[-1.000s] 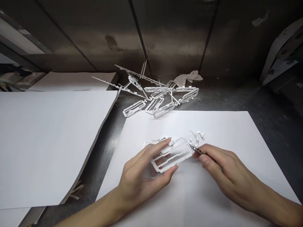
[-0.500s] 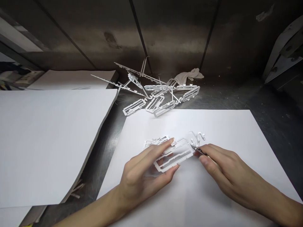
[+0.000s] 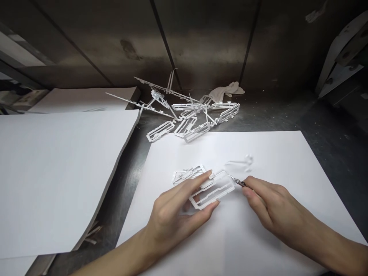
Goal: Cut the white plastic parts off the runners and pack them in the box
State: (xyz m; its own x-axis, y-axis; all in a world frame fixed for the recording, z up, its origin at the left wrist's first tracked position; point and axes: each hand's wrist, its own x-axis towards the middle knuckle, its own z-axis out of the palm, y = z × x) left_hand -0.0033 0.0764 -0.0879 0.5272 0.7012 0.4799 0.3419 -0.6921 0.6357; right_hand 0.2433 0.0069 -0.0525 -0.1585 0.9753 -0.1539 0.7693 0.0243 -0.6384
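White plastic frame (image 3: 214,189), mid-sheet on the paper (image 3: 287,153): left hand (image 3: 172,216) pinches it, thumb against fingers. Right hand (image 3: 267,203) closed on a metal cutter (image 3: 240,183), tip at the frame's right end. Risk: a slipping tip could snap the thin frame. Offcut (image 3: 244,163) nearer the far edge; spare frames (image 3: 189,115) beyond it.

Dark metal wall (image 3: 201,46), grey worktop (image 3: 330,126)

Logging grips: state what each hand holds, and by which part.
Left hand pinches the white plastic frame across its long edges; right hand grips a small metal tool by its handle.
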